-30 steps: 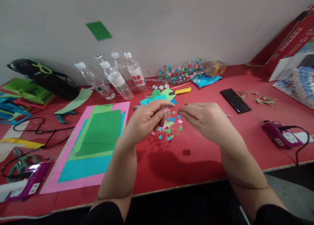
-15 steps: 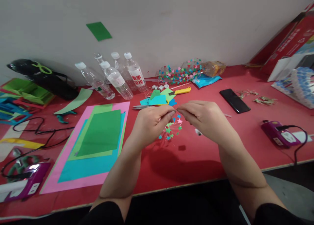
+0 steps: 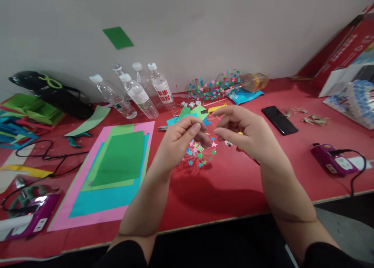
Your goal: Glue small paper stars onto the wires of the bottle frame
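Observation:
My left hand [image 3: 181, 142] is raised over the red table with thumb and index finger pressed together. Whatever it pinches, if anything, is too small or hidden to make out. Facing it, my right hand [image 3: 244, 132] has curved fingers apart from the thumb, with nothing visible between them. Below and between the hands lies a cluster of small paper stars [image 3: 200, 155] in pink, green and blue. A small white object [image 3: 228, 143] and a partly hidden yellow item [image 3: 240, 147] show by my right hand. Behind my left hand, the grey scissor blades [image 3: 163, 128] poke out beside cut paper pieces.
Stacked coloured paper [image 3: 118, 158] lies left. Several clear plastic bottles [image 3: 139, 96] stand at the wall, near a star-covered bundle [image 3: 214, 87]. A yellow cutter [image 3: 216, 108] lies behind the hands. To the right are a black phone [image 3: 279, 120] and a purple power strip [image 3: 334, 159].
My hands have come apart; before, their fingertips met over the stars. The right hand's fingers have spread from its thumb. More of the star cluster and the yellow item now show.

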### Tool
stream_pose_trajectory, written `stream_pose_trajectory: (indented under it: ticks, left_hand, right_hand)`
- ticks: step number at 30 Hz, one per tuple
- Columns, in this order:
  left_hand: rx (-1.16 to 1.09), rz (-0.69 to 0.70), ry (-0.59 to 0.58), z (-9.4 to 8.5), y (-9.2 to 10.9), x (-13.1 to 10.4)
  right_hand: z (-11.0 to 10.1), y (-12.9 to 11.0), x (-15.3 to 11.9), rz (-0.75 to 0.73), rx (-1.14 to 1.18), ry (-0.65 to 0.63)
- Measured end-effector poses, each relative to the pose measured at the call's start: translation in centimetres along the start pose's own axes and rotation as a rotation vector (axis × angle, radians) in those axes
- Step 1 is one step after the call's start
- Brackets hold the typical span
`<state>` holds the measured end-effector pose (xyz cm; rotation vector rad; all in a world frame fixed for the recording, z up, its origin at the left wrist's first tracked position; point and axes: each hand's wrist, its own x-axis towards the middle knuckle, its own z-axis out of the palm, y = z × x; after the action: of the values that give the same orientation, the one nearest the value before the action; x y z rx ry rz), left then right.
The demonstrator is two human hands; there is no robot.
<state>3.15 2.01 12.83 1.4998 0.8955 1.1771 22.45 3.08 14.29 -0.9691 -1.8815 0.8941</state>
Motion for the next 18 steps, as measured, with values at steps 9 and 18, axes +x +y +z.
stream_pose_trajectory:
  ticks: [9,18]
  left_hand:
    - [-0.112,-0.002,0.046,-0.2,-1.4,0.5]
    - [-0.111,-0.009,0.142,0.8,-2.1,0.5]
  right_hand:
    - [0.3,0.3,0.6,0.077,0.213,0.114]
    - [1.5,0.0,0.3,0.082,0.186,0.144]
